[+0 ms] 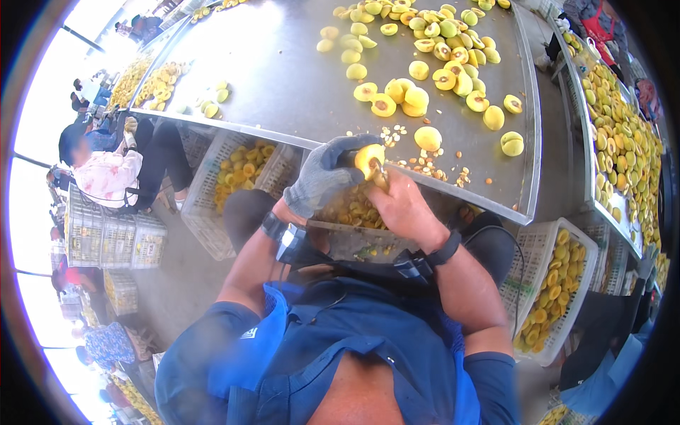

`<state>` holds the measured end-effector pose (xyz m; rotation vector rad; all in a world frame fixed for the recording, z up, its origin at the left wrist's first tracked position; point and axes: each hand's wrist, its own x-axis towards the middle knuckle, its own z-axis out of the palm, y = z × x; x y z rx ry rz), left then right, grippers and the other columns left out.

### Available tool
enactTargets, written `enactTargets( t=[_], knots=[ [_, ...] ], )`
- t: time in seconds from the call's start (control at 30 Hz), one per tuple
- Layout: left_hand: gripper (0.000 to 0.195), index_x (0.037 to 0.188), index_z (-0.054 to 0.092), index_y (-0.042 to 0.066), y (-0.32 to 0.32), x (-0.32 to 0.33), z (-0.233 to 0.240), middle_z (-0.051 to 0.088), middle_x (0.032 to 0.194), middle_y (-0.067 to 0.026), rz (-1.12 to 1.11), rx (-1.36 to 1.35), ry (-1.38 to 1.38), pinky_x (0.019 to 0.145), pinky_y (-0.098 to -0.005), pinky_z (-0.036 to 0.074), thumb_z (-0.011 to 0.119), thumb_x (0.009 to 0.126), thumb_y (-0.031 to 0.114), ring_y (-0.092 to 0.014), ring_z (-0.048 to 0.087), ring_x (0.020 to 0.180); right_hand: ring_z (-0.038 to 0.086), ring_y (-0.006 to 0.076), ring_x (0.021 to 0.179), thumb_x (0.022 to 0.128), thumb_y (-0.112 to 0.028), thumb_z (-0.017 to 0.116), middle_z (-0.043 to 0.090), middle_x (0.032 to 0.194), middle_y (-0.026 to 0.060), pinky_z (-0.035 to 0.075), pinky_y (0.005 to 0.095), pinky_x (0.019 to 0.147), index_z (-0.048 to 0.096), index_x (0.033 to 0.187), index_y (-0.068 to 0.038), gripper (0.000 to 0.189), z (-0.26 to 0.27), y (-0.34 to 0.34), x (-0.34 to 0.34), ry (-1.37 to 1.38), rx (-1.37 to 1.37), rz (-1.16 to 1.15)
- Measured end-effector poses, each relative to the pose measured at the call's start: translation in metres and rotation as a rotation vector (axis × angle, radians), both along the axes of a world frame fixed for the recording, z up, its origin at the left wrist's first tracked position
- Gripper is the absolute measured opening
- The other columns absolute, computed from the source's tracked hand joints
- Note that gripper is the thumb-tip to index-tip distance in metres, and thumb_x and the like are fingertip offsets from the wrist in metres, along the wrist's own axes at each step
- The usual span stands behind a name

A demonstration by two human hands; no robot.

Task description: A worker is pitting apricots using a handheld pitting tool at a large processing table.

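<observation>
My left hand [325,172], in a grey knitted glove, holds a yellow peach half [368,161] with its cut face turned towards my right hand. Bare, my right hand [405,206] grips a small tool [380,178] by its handle; the metal end meets the middle of the fruit, and its exact shape is hidden. Both hands are over the near edge of a metal table [319,119]. Just beyond them lie a whole-looking peach [428,138], pale kernels [393,134] and brown pits [425,166]. Farther back is a spread of halved peaches [446,79].
Below the hands is a container of yellow fruit pieces [356,210]. White plastic crates of peach halves stand at left [204,234] and right [576,297]. The table has a raised metal rim [533,175]. A seated person [109,170] is at left; another fruit-covered table [611,207] is at right.
</observation>
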<state>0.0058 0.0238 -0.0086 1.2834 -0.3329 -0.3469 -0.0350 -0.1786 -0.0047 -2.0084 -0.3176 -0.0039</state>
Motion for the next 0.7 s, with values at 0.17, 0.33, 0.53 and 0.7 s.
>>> enactTargets(
  t=[0.17,0.33,0.53,0.7],
  knots=[
    [0.062,0.145,0.050,-0.005,0.001,0.000,0.003,0.060,0.142,-0.0137,-0.053,0.010,-0.002,0.109,-0.0348,0.047,0.073,0.090,0.009,-0.020,0.058,0.126,0.062,0.0511,0.096,0.092,-0.015,0.057,0.066,0.097,0.0329,0.049,0.0530,0.083,0.060,0.103,0.007,0.024,0.004,-0.005,0.006,0.301,0.239,0.189],
    [0.033,0.126,0.064,-0.002,-0.015,0.004,0.005,0.069,0.124,-0.0103,0.096,0.139,-0.073,0.095,-0.0321,0.052,0.061,0.099,0.016,-0.016,0.065,0.110,0.064,0.0473,0.090,0.091,-0.012,0.057,0.068,0.095,0.0299,0.051,0.0498,0.079,0.061,0.104,0.006,0.023,-0.012,0.005,0.001,0.105,-0.043,0.063],
    [0.020,0.103,0.071,-0.002,-0.034,-0.007,-0.021,0.072,0.093,-0.0055,0.387,0.295,-0.193,0.074,-0.0264,0.052,0.056,0.101,0.012,-0.009,0.061,0.083,0.063,0.0353,0.071,0.093,-0.013,0.060,0.061,0.074,0.0207,0.051,0.0406,0.062,0.059,0.089,0.003,0.016,0.005,-0.009,0.006,0.280,0.166,0.511],
    [0.026,0.108,0.071,-0.002,-0.014,-0.004,-0.037,0.073,0.098,-0.0048,0.237,0.180,-0.115,0.078,-0.0270,0.054,0.056,0.105,0.019,-0.011,0.066,0.086,0.062,0.0291,0.071,0.091,-0.012,0.062,0.059,0.078,0.0172,0.050,0.0376,0.061,0.057,0.082,0.001,0.017,0.004,-0.005,0.000,0.771,0.215,0.474]
  ],
)
